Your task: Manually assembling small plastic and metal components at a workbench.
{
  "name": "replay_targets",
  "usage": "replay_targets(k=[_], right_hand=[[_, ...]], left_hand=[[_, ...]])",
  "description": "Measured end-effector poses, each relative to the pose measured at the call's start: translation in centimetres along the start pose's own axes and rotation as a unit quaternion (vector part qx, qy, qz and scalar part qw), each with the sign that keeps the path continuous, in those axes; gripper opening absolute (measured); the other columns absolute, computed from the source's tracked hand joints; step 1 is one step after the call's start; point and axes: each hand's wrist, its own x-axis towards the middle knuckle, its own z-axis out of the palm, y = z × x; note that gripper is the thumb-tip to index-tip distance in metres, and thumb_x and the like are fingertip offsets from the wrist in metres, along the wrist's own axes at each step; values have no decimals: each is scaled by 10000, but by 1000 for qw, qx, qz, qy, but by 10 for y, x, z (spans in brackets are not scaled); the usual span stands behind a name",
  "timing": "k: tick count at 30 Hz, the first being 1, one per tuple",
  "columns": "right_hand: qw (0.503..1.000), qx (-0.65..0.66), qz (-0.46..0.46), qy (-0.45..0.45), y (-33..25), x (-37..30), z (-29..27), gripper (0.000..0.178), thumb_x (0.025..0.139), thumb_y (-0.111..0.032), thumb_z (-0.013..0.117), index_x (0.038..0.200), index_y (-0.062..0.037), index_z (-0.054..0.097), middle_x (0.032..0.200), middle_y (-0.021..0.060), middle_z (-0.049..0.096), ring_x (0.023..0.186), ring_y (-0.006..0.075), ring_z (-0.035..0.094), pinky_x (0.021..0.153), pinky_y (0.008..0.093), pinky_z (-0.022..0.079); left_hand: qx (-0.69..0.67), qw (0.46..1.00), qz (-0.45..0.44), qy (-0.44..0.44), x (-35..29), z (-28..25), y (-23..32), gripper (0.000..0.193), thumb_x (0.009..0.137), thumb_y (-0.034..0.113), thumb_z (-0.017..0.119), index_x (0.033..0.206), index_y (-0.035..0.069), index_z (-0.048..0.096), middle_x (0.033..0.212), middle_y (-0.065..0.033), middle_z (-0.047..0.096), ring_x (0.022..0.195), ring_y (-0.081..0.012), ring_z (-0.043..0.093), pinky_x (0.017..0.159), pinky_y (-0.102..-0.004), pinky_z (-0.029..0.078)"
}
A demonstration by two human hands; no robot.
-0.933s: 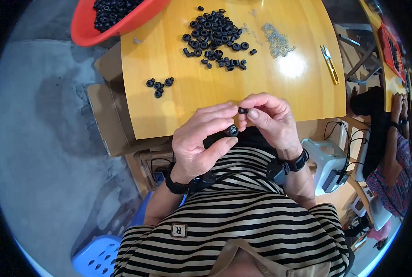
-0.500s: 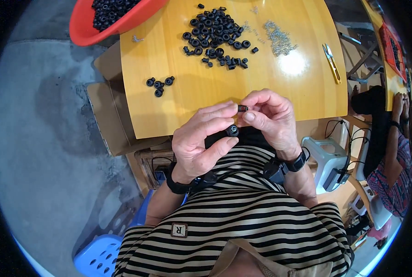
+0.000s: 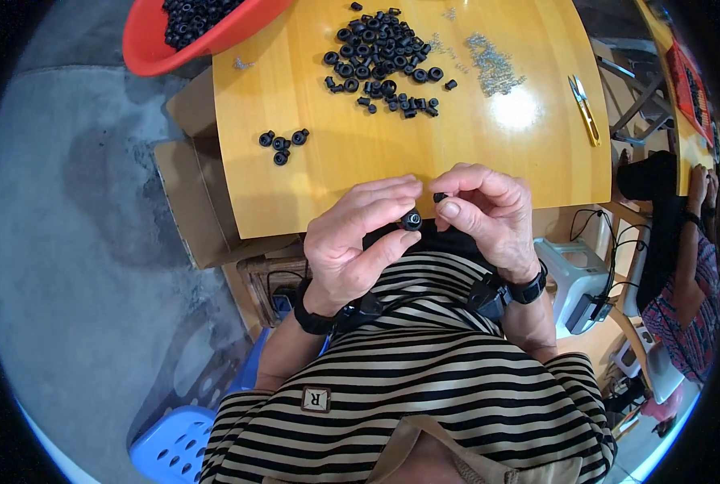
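Note:
My left hand (image 3: 353,240) pinches a small black rubber ring (image 3: 412,219) between thumb and fingers, just off the near edge of the yellow wooden table (image 3: 489,153). My right hand (image 3: 487,211) sits close beside it, fingertips closed on a tiny black piece (image 3: 439,197) a little above the ring. A heap of several black rings (image 3: 382,50) lies at the table's far side. A small group of black rings (image 3: 283,143) rests at the left. A pile of small metal parts (image 3: 492,64) lies at the far right.
A red bowl (image 3: 152,42) full of black rings overhangs the table's far left corner. Yellow snips (image 3: 584,108) lie near the right edge. Cardboard boxes (image 3: 189,194) stand left of the table, a blue stool (image 3: 171,444) below. Another person (image 3: 682,266) sits at the right.
Both hands have stayed together at the table's near edge. The fingers shifted slightly around the ring and the small piece; the view has tilted a little.

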Motion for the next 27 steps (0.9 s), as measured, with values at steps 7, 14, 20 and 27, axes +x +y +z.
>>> replay_targets(k=[7,14,20,27], right_hand=[[1000,0,20,25,1,-4,1,188,842,3,698,1025,10,658,869,55,652,749,108,638,679,227,533],[1000,3,4,25,-2,-2,7,165,824,29,699,982,36,649,907,109,640,749,151,650,693,262,551],[996,81,31,20,4,-4,4,186,854,35,670,1039,16,659,956,84,656,811,121,644,725,246,543],[997,80,-19,-13,9,-2,5,219,832,51,686,1046,10,661,954,77,650,851,115,619,751,237,521]], left_hand=[[-52,998,-45,16,-4,2,-2,364,725,-95,737,1073,-30,653,987,-149,666,892,-233,643,794,-302,508],[-63,997,-37,17,-5,2,-6,362,735,-92,734,1080,-23,651,976,-151,672,875,-227,646,772,-296,510],[-68,997,-38,20,-6,2,-7,357,741,-82,736,1081,-17,653,974,-151,674,874,-227,648,773,-299,511],[-77,996,-36,27,-5,4,-6,350,746,-73,737,1081,-15,653,977,-154,675,884,-231,649,779,-300,512]])
